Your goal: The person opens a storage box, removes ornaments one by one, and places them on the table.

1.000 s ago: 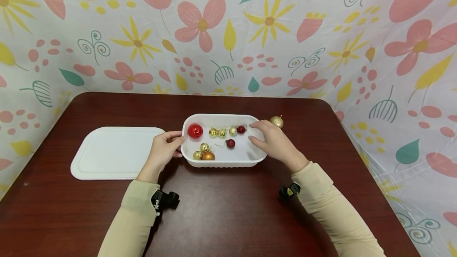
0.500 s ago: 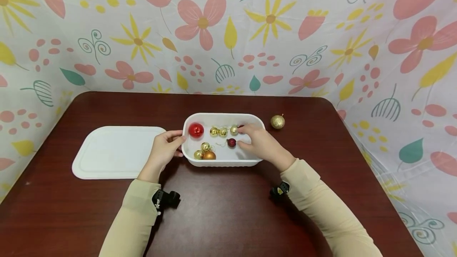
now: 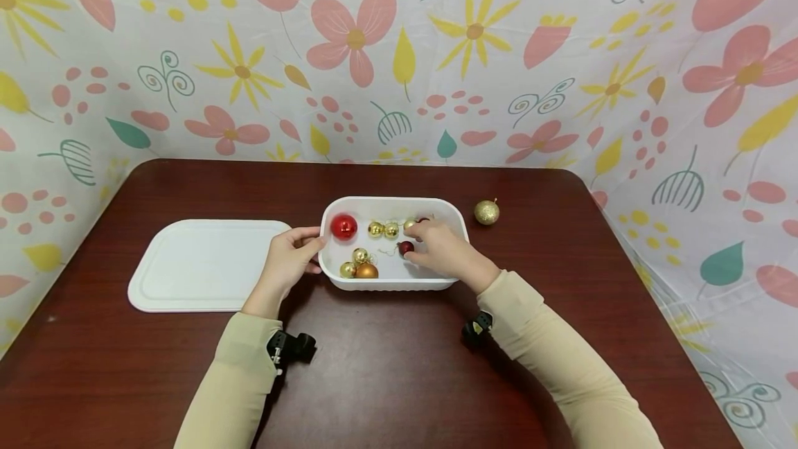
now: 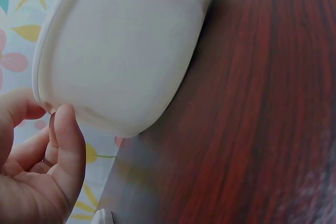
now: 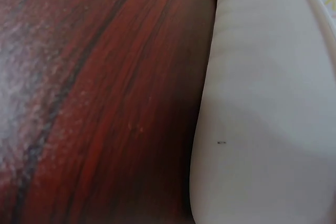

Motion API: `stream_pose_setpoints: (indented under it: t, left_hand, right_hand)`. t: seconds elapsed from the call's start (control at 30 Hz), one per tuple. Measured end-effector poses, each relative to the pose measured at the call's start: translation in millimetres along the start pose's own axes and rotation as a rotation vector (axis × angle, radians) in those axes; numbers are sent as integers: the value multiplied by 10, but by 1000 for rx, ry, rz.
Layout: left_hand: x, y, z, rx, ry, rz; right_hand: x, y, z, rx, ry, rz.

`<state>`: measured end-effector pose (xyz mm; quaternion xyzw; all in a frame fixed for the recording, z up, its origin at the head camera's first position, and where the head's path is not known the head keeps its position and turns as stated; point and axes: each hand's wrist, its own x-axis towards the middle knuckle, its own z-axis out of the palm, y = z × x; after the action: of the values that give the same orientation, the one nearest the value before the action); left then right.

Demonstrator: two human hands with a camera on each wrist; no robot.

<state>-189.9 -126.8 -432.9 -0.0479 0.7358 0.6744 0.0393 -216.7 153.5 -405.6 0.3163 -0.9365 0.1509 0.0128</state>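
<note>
Smooth plastic box (image 3: 393,285), glossy red ball (image 3: 344,226), rough glittery gold ball (image 3: 487,212), glossy wood-grain table (image 3: 386,366), cloth backdrop (image 3: 274,26)

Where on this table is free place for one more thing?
Bare table lies between the sleeves, in front of the box, and right of the glitter ball. Crowded: inside the box, with balls and the right hand; between box and lid, at the left hand.

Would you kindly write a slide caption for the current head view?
The left hand grips a white tub at its rim while the right hand reaches among the baubles inside.
</note>
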Motion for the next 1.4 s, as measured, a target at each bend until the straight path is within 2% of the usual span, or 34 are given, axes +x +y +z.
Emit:
stream_pose_setpoints:
  t: [0.37, 0.63, 1.03, 1.4]
  left_hand:
    - [-2, 18, 10, -11, -13, 3]
    - [-8, 22, 9, -8, -13, -4]
    - [-28, 30, 4, 6, -6, -10]
    - [-29, 34, 6, -4, -9, -8]
  right_hand:
    - [71, -6, 40, 11, -94, 39]
    - [74, -25, 37, 6, -96, 38]
    - [2, -4, 0, 53, -33, 67]
    - [-144, 57, -98, 151, 92, 73]
